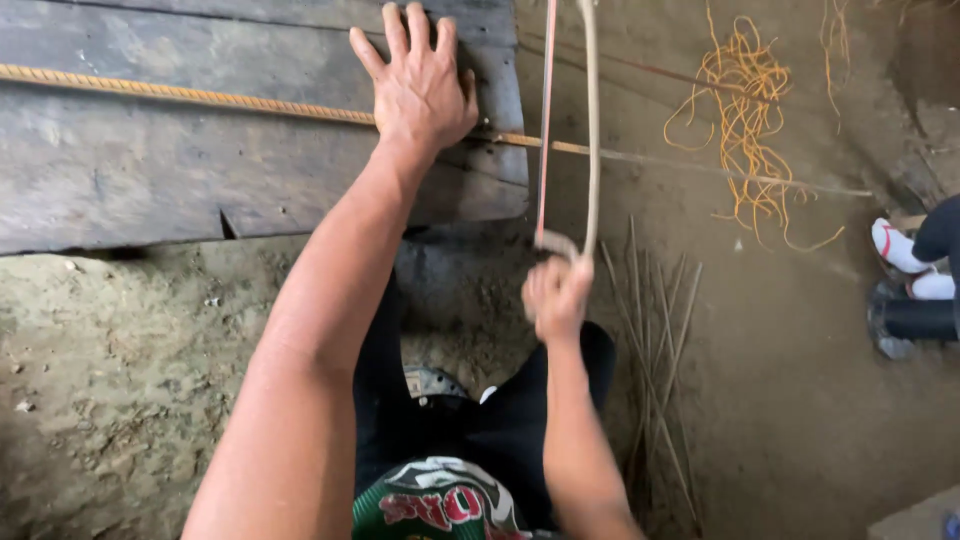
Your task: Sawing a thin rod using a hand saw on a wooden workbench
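My left hand [418,88] lies flat with fingers spread on a wide grey wooden plank [150,150], pressing down on a thin yellowish twisted rod [180,93] that runs across the plank. My right hand [556,296] is closed around the handle of a bow saw [590,130], whose curved frame and thin reddish blade rise toward the top of the view, just past the plank's right end. The saw stands close to the rod where it leaves the plank.
A tangle of orange cord [745,120] lies on the dirt floor at upper right. Thin sticks [655,320] lie by my right leg. Another person's foot in a white shoe [905,262] is at the right edge. Dirt ground [120,380] spreads below the plank.
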